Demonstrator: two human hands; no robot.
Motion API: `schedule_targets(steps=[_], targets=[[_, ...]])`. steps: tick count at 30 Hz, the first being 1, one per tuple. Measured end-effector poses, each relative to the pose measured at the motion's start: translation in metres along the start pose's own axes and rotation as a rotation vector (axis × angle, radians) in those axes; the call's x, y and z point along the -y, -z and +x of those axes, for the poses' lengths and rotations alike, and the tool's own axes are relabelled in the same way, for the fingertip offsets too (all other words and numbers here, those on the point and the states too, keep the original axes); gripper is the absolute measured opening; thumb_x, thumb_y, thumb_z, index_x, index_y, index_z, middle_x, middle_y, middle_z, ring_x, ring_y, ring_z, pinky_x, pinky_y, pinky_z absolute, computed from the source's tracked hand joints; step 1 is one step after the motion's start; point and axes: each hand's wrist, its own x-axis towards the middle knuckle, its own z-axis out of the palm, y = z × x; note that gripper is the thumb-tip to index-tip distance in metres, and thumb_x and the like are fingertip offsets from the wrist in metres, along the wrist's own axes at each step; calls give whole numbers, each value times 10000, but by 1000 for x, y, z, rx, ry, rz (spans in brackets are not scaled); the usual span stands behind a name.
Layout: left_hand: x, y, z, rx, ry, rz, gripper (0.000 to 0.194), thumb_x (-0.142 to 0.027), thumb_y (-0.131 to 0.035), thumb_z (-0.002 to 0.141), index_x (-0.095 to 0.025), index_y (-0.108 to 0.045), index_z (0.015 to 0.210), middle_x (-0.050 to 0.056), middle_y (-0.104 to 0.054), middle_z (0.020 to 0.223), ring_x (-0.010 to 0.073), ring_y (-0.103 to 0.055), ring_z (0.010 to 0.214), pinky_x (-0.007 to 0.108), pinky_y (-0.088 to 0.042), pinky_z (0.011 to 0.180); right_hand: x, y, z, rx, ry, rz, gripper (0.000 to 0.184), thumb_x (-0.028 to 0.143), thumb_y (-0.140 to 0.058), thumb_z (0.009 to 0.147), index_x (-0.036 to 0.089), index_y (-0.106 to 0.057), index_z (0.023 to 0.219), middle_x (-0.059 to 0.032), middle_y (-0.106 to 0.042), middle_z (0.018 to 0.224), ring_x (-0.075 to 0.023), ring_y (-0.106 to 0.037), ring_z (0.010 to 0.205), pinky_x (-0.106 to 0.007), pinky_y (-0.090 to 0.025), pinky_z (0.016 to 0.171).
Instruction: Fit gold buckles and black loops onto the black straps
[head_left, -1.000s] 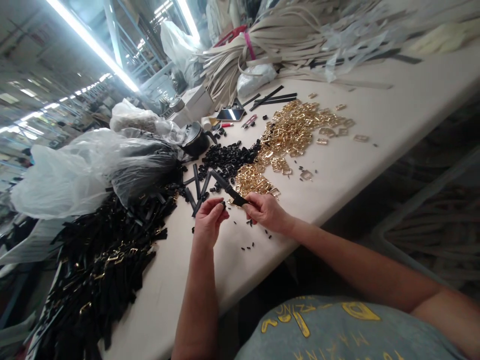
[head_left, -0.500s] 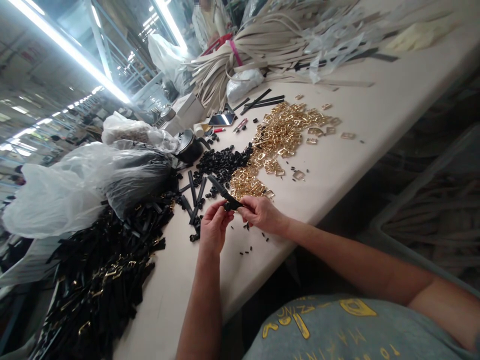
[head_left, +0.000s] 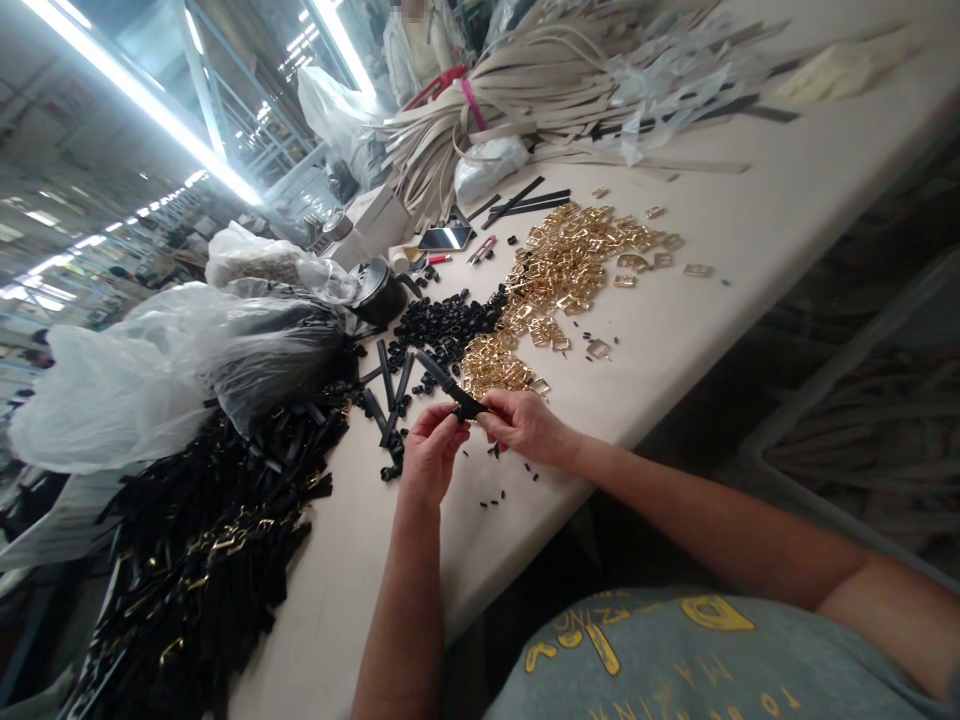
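A short black strap point(head_left: 441, 376) is pinched between both hands above the table, its free end pointing up and left. My left hand point(head_left: 430, 446) is closed on the strap's lower part, thumb against fingertips. My right hand point(head_left: 525, 425) grips the same strap's near end from the right. Whether a buckle sits under the fingers is hidden. Just beyond lie a heap of gold buckles point(head_left: 498, 366) and a pile of small black loops point(head_left: 442, 325). Several loose black straps point(head_left: 386, 375) rest left of the hands.
A large heap of black straps with gold buckles point(head_left: 217, 540) covers the table's left side, beside plastic bags point(head_left: 135, 370). Farther back are a black pot point(head_left: 377, 292), a phone point(head_left: 444, 239) and a bundle of beige strips point(head_left: 525, 80). A person point(head_left: 420, 50) stands at the far end.
Both hands stay nearly in place, still holding the strap. Its lower part has turned slightly between the fingers. The person at the back has shifted a little.
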Motion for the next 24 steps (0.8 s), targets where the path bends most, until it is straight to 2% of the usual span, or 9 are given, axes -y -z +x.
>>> schedule_targets(steps=[4, 9, 17, 24], targets=[[-1, -1, 1, -45, -26, 13, 357, -293, -887, 566, -160, -672, 818, -15, -693, 709, 65, -647, 576, 140, -538, 588, -2, 1, 0, -16, -21, -40, 161, 303, -528, 892, 175, -551, 796, 26, -618, 609, -87, -565, 462, -180, -418, 470], [1, 1, 0, -44, -52, 59, 332, -317, -874, 585, -158, -697, 817, -1, -695, 688, 80, -649, 577, 163, -539, 588, 4, 3, -1, 38, -8, -83, 157, 272, -525, 890, 174, -555, 770, 26, -609, 592, -83, -527, 457, -186, -377, 470], [2, 8, -2, -32, -170, 311, 278, -309, -826, 650, -137, -725, 845, 49, -722, 763, 114, -648, 592, 234, -541, 606, 7, 7, -1, 103, 77, -313, 169, 212, -541, 882, 169, -588, 726, 31, -563, 567, -85, -453, 507, -211, -291, 518], [-2, 2, -4, -47, -78, 243, 323, -343, -837, 600, -129, -709, 806, 44, -714, 736, 105, -633, 535, 228, -540, 568, 7, 8, -1, 84, 49, -303, 212, 265, -542, 910, 169, -599, 729, 24, -571, 575, -93, -458, 524, -220, -289, 542]])
